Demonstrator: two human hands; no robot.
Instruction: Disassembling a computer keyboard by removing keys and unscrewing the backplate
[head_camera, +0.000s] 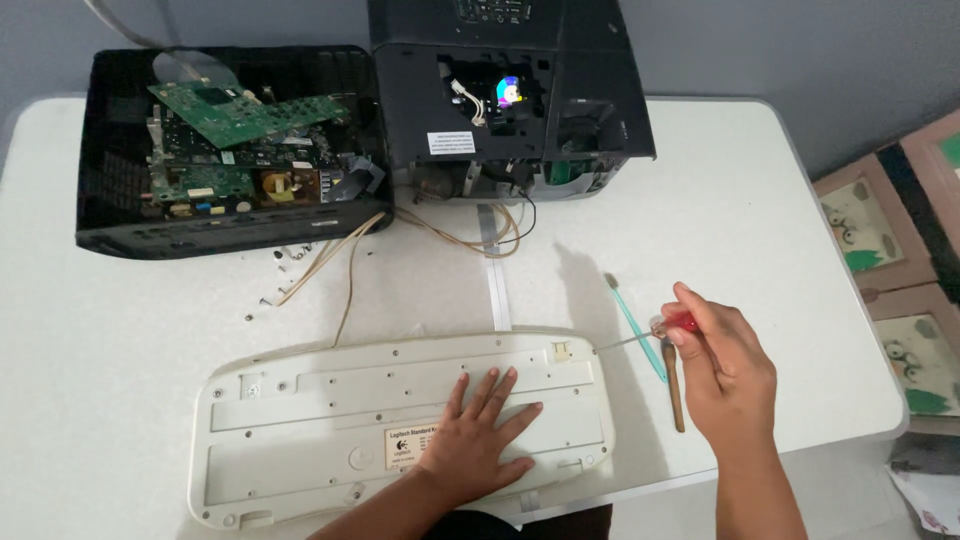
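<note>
- Left hand (478, 430) lies flat, fingers spread, on the upturned keyboard (330, 420) at the desk's (100, 380) front.
- Right hand (725, 370) grips a red screwdriver (655, 330) at the keyboard's right corner.
- Most screws look still seated.

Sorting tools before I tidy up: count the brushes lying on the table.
2. A light blue toothbrush lies slanting right of the upturned keyboard; a brown-handled brush lies beside it, partly behind the right hand, which holds a red-handled screwdriver. Others may be hidden.
</note>
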